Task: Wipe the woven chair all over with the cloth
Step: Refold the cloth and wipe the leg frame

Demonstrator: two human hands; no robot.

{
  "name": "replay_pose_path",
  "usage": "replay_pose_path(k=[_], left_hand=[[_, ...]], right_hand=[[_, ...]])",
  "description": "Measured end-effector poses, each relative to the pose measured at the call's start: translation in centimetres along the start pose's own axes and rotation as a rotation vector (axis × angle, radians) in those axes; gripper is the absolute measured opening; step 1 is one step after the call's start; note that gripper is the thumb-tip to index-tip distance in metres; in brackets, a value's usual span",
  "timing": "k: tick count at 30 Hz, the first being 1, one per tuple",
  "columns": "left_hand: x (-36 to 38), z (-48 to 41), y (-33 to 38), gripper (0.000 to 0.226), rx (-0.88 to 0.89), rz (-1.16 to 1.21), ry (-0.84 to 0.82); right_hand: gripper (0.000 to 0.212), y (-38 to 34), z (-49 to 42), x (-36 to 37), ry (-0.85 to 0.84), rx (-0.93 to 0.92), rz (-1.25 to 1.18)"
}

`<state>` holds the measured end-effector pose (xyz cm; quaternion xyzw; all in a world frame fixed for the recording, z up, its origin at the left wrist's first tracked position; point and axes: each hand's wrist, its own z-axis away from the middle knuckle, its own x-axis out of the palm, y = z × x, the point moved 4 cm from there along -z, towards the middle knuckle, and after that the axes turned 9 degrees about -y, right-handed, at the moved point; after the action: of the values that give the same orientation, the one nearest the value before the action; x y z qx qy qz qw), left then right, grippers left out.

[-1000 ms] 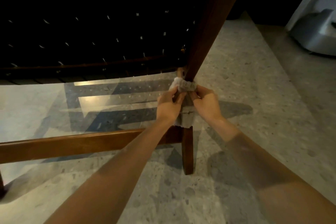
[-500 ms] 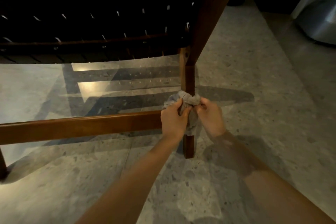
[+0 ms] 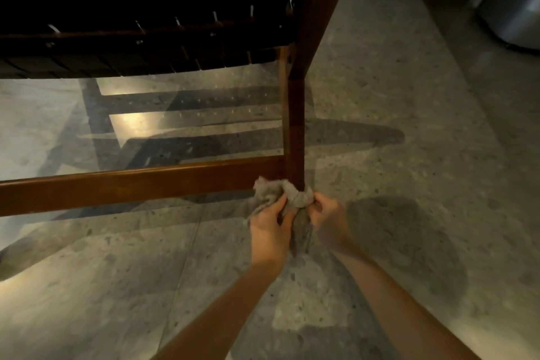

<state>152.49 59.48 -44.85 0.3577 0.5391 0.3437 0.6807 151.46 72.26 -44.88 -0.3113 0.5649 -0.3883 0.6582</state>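
A wooden chair with a dark woven seat (image 3: pixel 140 9) fills the upper left. Its brown leg (image 3: pixel 295 126) runs down the middle, and a horizontal stretcher bar (image 3: pixel 131 184) joins it low down. A crumpled grey cloth (image 3: pixel 287 199) is wrapped round the bottom of that leg, hiding the foot. My left hand (image 3: pixel 270 228) grips the cloth from the left. My right hand (image 3: pixel 328 216) pinches the cloth from the right. Both hands sit just above the floor.
Speckled stone floor tiles (image 3: pixel 394 73) spread all around, with chair shadows on them. A grey-white rounded appliance (image 3: pixel 514 9) stands at the upper right, well away from the chair leg.
Both hands have slid the cloth down the chair leg, from near the seat to below the stretcher bar. The view has tilted down with them.
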Motion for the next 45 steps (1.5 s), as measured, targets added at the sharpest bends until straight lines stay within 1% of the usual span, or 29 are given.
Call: replay_pose_path(k=[1,2,3,4,5,8,9,11,12,14,17,19,20,22,23,25,27,30,32,33,34,36,39,41,42,45], left_hand=[[0.8,0.6,-1.2,0.010,-0.026,-0.003,-0.026],[1.5,1.0,-2.4,0.012,-0.062,-0.016,-0.056],[2.2,1.3,-3.6,0.022,-0.092,-0.028,-0.087],[2.7,1.5,-4.4,0.027,-0.118,-0.011,-0.114],[2.9,1.5,-4.9,0.026,-0.133,0.010,-0.137],[3.2,0.7,-4.6,0.009,-0.164,0.095,-0.189],[3.2,0.4,-4.3,0.007,-0.162,0.144,-0.202],[3.0,-0.4,-3.4,0.026,-0.159,0.205,-0.222],[2.9,-0.8,-2.9,0.031,-0.155,0.227,-0.237],[2.7,-1.4,-2.3,0.030,-0.141,0.276,-0.277],[2.6,-2.0,-2.1,0.026,-0.143,0.325,-0.316],[2.9,-2.1,-2.7,0.047,-0.168,0.347,-0.340],[3.0,-2.0,-3.0,0.054,-0.182,0.359,-0.357],[3.3,-1.7,-3.8,0.057,-0.211,0.333,-0.395],[3.5,-1.4,-4.2,0.056,-0.222,0.273,-0.420],[3.8,-0.9,-4.7,0.049,-0.222,0.159,-0.428],[3.7,-0.5,-4.9,0.039,-0.213,0.110,-0.360],[3.0,0.1,-5.0,0.006,-0.192,0.078,-0.251],[2.5,0.8,-4.9,0.010,-0.175,0.062,-0.208],[2.1,1.2,-4.7,0.008,-0.168,0.076,-0.186],[1.6,1.4,-4.3,0.004,-0.154,0.104,-0.159],[0.5,1.6,-2.8,0.009,-0.144,0.169,-0.109],[-1.7,1.1,0.3,0.018,-0.163,0.184,-0.077],[-3.9,0.7,2.9,0.026,-0.153,0.154,-0.026],[-5.2,0.6,4.2,0.028,-0.133,0.147,0.004],[-9.2,0.9,8.0,0.023,-0.028,0.133,0.059]], right_hand=[[0.017,1.1,0.5,0.5,-0.015,0.038,0.032],[0.017,2.1,1.0,1.1,-0.041,0.082,0.069],[0.020,2.9,1.4,1.5,-0.074,0.114,0.088],[0.023,3.5,1.8,1.9,-0.107,0.123,0.066],[0.025,3.7,1.9,2.0,-0.128,0.119,0.033],[0.023,3.1,1.2,1.5,-0.147,0.078,0.004],[0.024,2.6,0.9,1.3,-0.169,0.047,-0.031],[0.031,1.7,0.1,1.0,-0.227,0.011,-0.146],[0.035,1.3,-0.5,1.0,-0.247,0.018,-0.190],[0.047,0.5,-2.0,0.8,-0.230,0.055,-0.221],[0.052,0.3,-3.1,1.2,-0.171,0.113,-0.256],[0.052,0.9,-2.6,1.9,-0.148,0.172,-0.291],[0.049,1.4,-2.1,2.3,-0.139,0.194,-0.305],[0.040,2.0,-1.4,2.8,-0.107,0.231,-0.271],[0.035,2.3,-1.1,3.0,-0.105,0.248,-0.214],[0.041,3.0,-0.4,3.5,-0.149,0.309,-0.102],[0.041,3.5,0.6,3.4,-0.152,0.346,-0.053],[0.020,3.5,2.1,2.3,-0.144,0.280,-0.049],[0.015,3.2,3.1,1.2,-0.117,0.246,-0.009],[0.013,2.8,3.5,0.7,-0.101,0.229,0.040],[0.010,2.2,3.8,0.2,-0.088,0.198,0.096],[0.008,0.1,3.9,-0.8,-0.024,0.101,0.170],[0.019,-4.2,3.8,-2.9,0.130,-0.111,0.126],[0.022,-7.2,3.5,-4.3,0.165,-0.236,0.081],[0.023,-8.5,3.3,-5.0,0.172,-0.252,0.071],[0.020,-12.4,2.9,-6.9,0.198,-0.296,0.118]])
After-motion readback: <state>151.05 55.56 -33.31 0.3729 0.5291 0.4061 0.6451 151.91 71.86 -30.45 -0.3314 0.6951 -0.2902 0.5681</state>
